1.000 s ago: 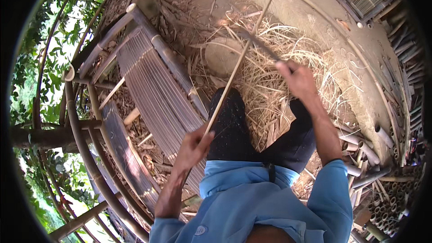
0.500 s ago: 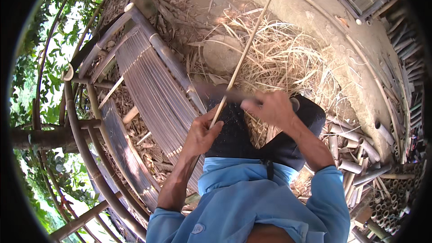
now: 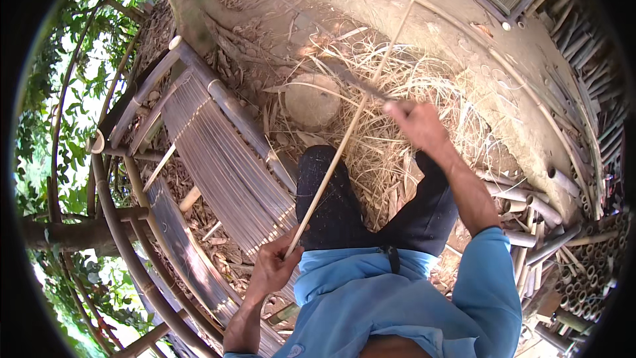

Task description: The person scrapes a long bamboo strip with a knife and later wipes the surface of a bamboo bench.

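Observation:
A long, pale bamboo strip (image 3: 336, 156) runs slantwise from near my waist up to the far right. Its near end is gripped in my left hand (image 3: 270, 268), beside my left hip. My right hand (image 3: 421, 130) is closed round the handle of a knife (image 3: 363, 85), held out past my knees. The dark, slightly blurred blade points to the far left and crosses the strip about midway along it. Whether the edge touches the strip, I cannot tell.
A slatted bamboo bench (image 3: 225, 152) stands at my left. Beyond my knees is a round wooden block (image 3: 313, 101) next to a heap of pale shavings (image 3: 424, 83). Cut bamboo tubes (image 3: 530, 205) lie at the right, and a tree trunk (image 3: 182, 0) rises at the far left.
My right hand has carried the knife away from me, farther along the strip. My left hand has drawn back toward my left hip with the strip's near end.

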The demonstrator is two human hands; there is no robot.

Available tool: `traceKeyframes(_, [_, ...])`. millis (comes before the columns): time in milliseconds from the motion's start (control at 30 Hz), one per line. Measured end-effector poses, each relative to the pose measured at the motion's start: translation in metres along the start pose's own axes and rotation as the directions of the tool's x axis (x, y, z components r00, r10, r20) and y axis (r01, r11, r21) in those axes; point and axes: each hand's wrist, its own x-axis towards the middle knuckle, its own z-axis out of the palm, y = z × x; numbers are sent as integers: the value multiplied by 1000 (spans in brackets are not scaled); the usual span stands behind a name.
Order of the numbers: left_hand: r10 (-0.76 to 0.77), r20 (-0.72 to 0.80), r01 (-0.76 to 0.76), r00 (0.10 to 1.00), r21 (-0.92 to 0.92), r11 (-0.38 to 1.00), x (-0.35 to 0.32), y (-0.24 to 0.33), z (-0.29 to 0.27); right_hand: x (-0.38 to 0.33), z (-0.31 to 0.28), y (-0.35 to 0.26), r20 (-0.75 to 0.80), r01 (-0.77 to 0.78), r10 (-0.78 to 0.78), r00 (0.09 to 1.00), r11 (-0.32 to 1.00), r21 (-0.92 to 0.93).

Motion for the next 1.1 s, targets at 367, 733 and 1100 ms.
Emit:
traceKeyframes(367, [-103, -57, 108, 993, 93, 990, 29, 37, -9, -51, 41, -28, -23, 337, -339, 940, 938, -80])
traceKeyframes(733, [-200, -17, 200, 980, 129, 971, -12, 28, -16, -28, 20, 5, 85, 311, -301, 950, 937, -161])
traceKeyframes(1100, [140, 125, -180, 982, 430, 885, -26, 39, -107, 42, 30, 11, 188, -215, 233, 954, 95, 972])
